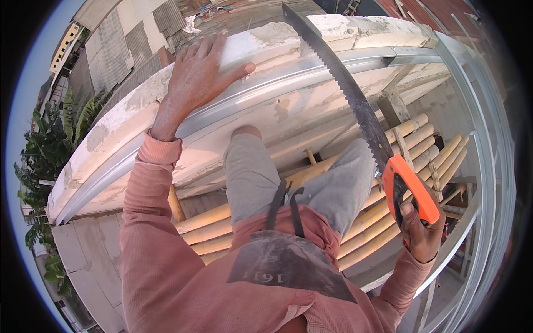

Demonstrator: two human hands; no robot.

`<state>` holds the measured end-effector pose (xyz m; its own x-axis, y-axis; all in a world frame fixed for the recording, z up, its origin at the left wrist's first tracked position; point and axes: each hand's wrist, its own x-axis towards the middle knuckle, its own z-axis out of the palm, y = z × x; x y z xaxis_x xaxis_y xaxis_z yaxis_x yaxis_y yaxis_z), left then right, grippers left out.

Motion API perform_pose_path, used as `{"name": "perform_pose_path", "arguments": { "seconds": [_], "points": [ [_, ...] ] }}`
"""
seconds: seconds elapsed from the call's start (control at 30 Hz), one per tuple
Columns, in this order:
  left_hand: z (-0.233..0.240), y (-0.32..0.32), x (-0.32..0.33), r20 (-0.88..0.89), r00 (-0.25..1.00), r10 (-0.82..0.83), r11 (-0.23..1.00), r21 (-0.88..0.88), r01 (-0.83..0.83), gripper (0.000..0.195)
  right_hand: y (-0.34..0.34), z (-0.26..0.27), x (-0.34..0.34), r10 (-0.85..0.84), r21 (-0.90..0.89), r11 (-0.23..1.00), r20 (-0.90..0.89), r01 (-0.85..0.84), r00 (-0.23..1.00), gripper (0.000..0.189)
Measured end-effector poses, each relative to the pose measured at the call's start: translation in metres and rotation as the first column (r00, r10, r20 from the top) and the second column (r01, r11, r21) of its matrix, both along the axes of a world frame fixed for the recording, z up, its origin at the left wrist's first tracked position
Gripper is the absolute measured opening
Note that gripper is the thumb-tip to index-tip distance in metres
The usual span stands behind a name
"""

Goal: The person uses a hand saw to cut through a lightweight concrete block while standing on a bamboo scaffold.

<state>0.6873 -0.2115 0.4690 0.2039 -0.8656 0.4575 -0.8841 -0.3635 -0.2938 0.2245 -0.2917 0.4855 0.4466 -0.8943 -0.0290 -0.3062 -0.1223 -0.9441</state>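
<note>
My right hand is closed round the orange and black handle of a hand saw. The long dark toothed blade reaches up and to the left, and its tip lies over the top of a pale masonry wall. My left hand rests palm down on the wall's dusty top with the fingers spread and holds nothing. A galvanised metal channel runs along the near side of the wall, just below the left hand. Whether the teeth touch the wall cannot be told.
Bamboo poles lie side by side beneath me, with gaps beside them. Metal framing curves down the right side. Beyond the wall are corrugated roof sheets and banana plants at a lower level.
</note>
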Motion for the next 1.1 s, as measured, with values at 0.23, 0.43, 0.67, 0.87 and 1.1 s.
{"name": "perform_pose_path", "arguments": {
  "seconds": [0.23, 0.43, 0.67, 0.87, 1.1],
  "points": [
    [0.007, -0.011, 0.006, -0.224, 0.971, 0.078, 0.989, 0.138, -0.047, 0.096, 0.001, 0.022, 0.026, 0.173, -0.195, 0.953, -0.276, -0.232, 0.945, 0.046],
    [0.001, -0.018, 0.002, -0.215, 0.976, 0.04, 0.994, 0.107, -0.017, 0.096, -0.026, 0.002, 0.043, 0.148, -0.342, 0.912, -0.239, -0.226, 0.96, 0.039],
    [0.006, -0.016, 0.005, -0.294, 0.938, 0.185, 0.976, 0.169, -0.14, 0.092, -0.02, 0.017, -0.019, 0.121, -0.336, 0.93, -0.105, -0.149, 0.987, 0.043],
    [0.004, -0.034, -0.002, -0.289, 0.943, 0.163, 0.974, 0.201, -0.107, 0.089, 0.002, -0.005, -0.136, -0.218, -0.219, 0.945, 0.128, 0.242, 0.968, 0.057],
    [0.006, -0.003, 0.018, -0.373, 0.923, 0.091, 0.98, 0.196, -0.018, 0.092, 0.002, -0.068, -0.096, -0.143, 0.013, 0.979, 0.751, 0.202, 0.645, 0.046]
  ]
}}
